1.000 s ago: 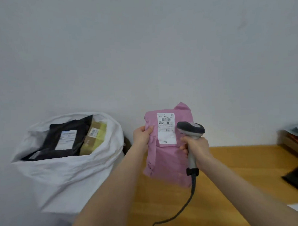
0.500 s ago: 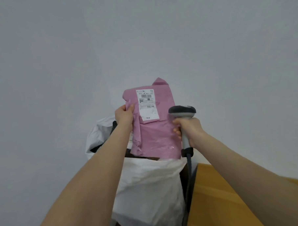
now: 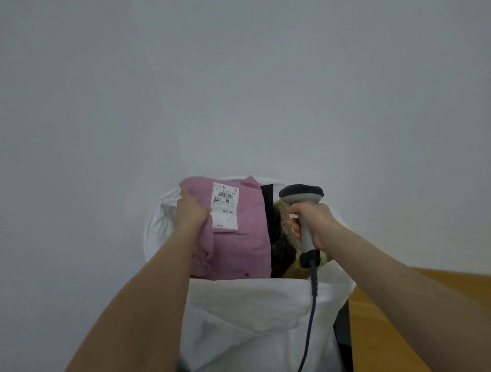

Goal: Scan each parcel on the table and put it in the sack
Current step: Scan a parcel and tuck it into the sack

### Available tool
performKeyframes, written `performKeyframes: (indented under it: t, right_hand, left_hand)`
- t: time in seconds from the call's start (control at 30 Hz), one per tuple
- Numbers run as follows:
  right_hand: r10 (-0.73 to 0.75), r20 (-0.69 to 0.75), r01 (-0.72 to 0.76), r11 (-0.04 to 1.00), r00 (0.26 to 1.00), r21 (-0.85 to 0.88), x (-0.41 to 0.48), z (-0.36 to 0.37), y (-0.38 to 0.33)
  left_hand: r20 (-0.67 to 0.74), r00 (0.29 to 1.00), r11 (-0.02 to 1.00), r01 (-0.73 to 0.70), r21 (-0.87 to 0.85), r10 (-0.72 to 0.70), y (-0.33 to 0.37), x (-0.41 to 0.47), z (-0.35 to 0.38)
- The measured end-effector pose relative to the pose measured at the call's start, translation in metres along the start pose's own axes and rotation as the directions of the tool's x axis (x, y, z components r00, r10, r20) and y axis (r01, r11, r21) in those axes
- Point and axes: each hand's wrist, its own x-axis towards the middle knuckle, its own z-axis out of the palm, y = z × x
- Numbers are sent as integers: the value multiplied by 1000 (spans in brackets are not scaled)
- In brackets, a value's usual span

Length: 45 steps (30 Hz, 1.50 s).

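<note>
Fingers of the left hand [image 3: 190, 212] clench the pink parcel [image 3: 241, 242], hanging lengthwise into the sack [image 3: 258, 311] mouth; the right hand [image 3: 313, 225] grasps the scanner [image 3: 301, 194] alongside

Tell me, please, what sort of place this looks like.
Probably a parcel-handling station: the right hand grips a barcode scanner, the left hand holds a labelled pink parcel in the mouth of a white sack with other parcels inside.

White shipping label [image 3: 225, 212] on the pink poly mailer [image 3: 241, 248], just right of the gripping fingers of the left hand [image 3: 191, 212] — barcode [image 3: 226, 196] near its top, print lines below, all too blurred to read.
</note>
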Motion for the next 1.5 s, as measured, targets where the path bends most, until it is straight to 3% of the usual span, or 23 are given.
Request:
performKeyframes:
  t: [0.07, 0.1, 0.2, 0.3, 0.5, 0.7, 1.07, 1.5]
  right_hand:
    - [3, -8, -3, 1000, 1000, 0, 5, 0, 4]
    - [-5, -9, 5, 1000, 1000, 1, 7, -1, 7]
    - [-16, -16, 16, 1000, 1000, -12, 8, -3, 10]
    - [-3, -65, 4, 1000, 998, 17, 8, -10, 9]
    - [-12, -216, 40, 991, 976, 127, -5, -56, 14]
    - [26, -390, 38, 987, 921, 156, -40, -136, 27]
    - [145, -649, 55, 959, 747, 277, -160, -347, 57]
    - [271, -869, 119, 930, 414, 347, -299, -598, 86]
  left_hand:
    - [95, 992, 938, -105, 330, 77, -4, -5, 17]
    - [153, 981, 898, -173, 405, 120, -3, -8, 26]
    - [383, 915, 847, -301, 439, 126, 9, -17, 47]
    - [329, 930, 824, -313, 472, 164, 25, -20, 57]
    - [326, 812, 810, -557, 183, 484, 99, -47, 89]
    - [418, 629, 654, -749, 101, 656, 173, -129, 136]
    - [650, 389, 556, -829, -63, 653, 261, -343, 234]
    - [751, 41, 368, -889, -274, 659, 372, -616, 350]
